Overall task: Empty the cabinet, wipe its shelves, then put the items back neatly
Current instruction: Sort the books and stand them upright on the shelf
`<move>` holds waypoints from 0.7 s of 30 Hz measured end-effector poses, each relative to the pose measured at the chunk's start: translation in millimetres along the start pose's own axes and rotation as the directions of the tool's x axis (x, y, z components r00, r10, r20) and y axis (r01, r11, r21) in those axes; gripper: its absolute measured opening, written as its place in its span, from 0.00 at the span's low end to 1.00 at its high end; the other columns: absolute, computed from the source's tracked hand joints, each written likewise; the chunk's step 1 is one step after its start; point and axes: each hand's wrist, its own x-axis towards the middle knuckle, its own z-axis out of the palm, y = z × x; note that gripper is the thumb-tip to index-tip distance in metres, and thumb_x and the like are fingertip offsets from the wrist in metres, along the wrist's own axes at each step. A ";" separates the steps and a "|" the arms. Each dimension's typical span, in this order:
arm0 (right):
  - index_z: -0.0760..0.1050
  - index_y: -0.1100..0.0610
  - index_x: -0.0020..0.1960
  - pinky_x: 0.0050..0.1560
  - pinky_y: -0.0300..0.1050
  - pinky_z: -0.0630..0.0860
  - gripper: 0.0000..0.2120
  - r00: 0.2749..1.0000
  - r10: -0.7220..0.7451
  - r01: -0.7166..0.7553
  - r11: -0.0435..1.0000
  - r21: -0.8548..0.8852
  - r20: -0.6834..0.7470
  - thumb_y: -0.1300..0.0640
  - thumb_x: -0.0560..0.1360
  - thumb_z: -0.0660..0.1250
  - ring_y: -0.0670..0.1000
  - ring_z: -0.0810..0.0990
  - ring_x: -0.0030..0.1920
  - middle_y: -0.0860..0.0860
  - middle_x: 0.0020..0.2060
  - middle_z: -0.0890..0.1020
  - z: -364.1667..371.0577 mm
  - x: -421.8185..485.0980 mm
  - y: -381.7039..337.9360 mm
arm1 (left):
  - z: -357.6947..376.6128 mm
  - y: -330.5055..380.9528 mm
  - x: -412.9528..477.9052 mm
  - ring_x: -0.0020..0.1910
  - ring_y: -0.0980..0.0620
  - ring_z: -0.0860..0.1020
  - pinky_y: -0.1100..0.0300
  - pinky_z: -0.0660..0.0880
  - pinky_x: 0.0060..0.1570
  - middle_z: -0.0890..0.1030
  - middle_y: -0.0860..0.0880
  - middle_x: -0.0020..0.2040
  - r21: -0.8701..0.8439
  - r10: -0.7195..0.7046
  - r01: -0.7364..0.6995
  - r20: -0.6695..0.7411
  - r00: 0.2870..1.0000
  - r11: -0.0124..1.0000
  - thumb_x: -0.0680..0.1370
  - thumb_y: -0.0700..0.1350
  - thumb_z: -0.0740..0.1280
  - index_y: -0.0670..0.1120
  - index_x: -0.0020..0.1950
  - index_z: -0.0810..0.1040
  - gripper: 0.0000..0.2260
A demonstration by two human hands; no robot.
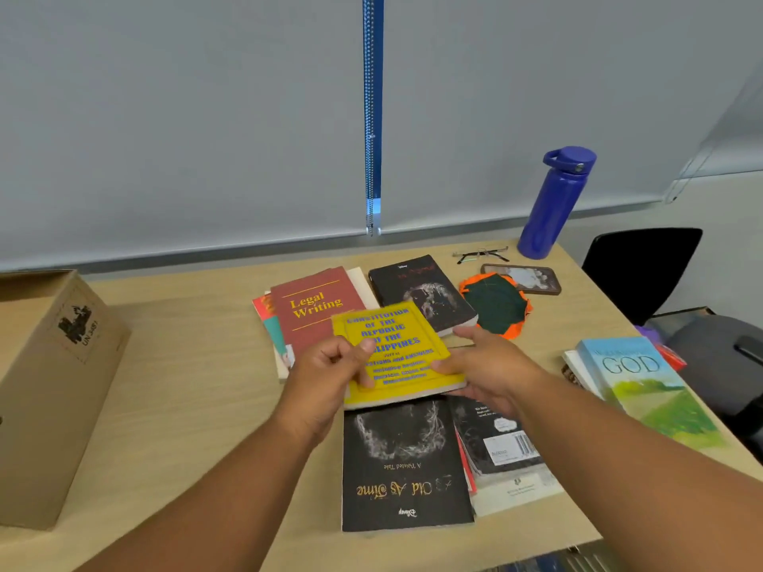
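A yellow book (396, 344) with blue lettering is held just above the wooden table (186, 365). My left hand (330, 377) grips its left edge with the thumb on the cover. My right hand (487, 365) holds its right edge, fingers underneath. Around it lie a red "Legal Writing" book (313, 307), a black book (425, 291) behind, a black "As Old As Time" book (404, 468) in front, a stack of black and white books (503, 452) at the right, and a blue-green "GOD" book (644, 386).
A cardboard box (53, 373) stands at the left. At the back right are a blue bottle (553, 204), glasses (481, 254), a phone (524, 278) and an orange-and-green cloth (495, 305). A black chair (640, 266) and a grey bag (718, 357) sit beside the table's right edge.
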 end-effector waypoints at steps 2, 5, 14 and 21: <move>0.62 0.58 0.76 0.45 0.51 0.83 0.34 0.996 0.041 -0.045 0.998 0.044 0.078 0.74 0.75 0.68 0.55 0.87 0.47 0.55 0.52 0.86 -2.2 1.9 11.0 | -4.6 -3.9 1.6 0.49 0.42 0.83 0.39 0.78 0.57 0.85 0.44 0.44 -0.108 -0.062 0.050 -0.105 0.993 0.993 0.75 0.42 0.75 0.46 0.49 0.80 0.06; 0.73 0.60 0.69 0.55 0.58 0.82 0.24 0.985 -0.004 0.002 1.000 0.011 0.170 0.76 0.76 0.65 0.57 0.86 0.52 0.54 0.53 0.86 -2.5 2.6 19.7 | -7.6 2.0 5.9 0.54 0.51 0.81 0.46 0.78 0.56 0.79 0.52 0.52 -0.170 -0.129 0.094 -0.208 0.970 0.981 0.77 0.31 0.70 0.49 0.67 0.73 0.22; 0.78 0.53 0.62 0.57 0.58 0.81 0.10 0.974 -0.209 0.219 0.969 -0.113 0.088 0.57 0.81 0.66 0.52 0.86 0.51 0.49 0.52 0.87 12.9 -1.1 9.9 | -8.5 3.1 17.1 0.56 0.40 0.83 0.39 0.79 0.58 0.85 0.42 0.56 -0.136 -0.123 0.114 -0.064 0.990 0.984 0.81 0.36 0.66 0.42 0.62 0.78 0.10; 0.79 0.51 0.61 0.55 0.53 0.82 0.09 0.964 -0.254 0.263 0.952 -0.159 0.076 0.57 0.82 0.65 0.50 0.86 0.51 0.48 0.52 0.87 14.4 -1.2 15.0 | -12.7 -0.4 16.2 0.59 0.44 0.83 0.35 0.76 0.62 0.85 0.48 0.58 -0.046 -0.167 0.167 -0.007 0.986 0.985 0.81 0.37 0.67 0.46 0.66 0.75 0.14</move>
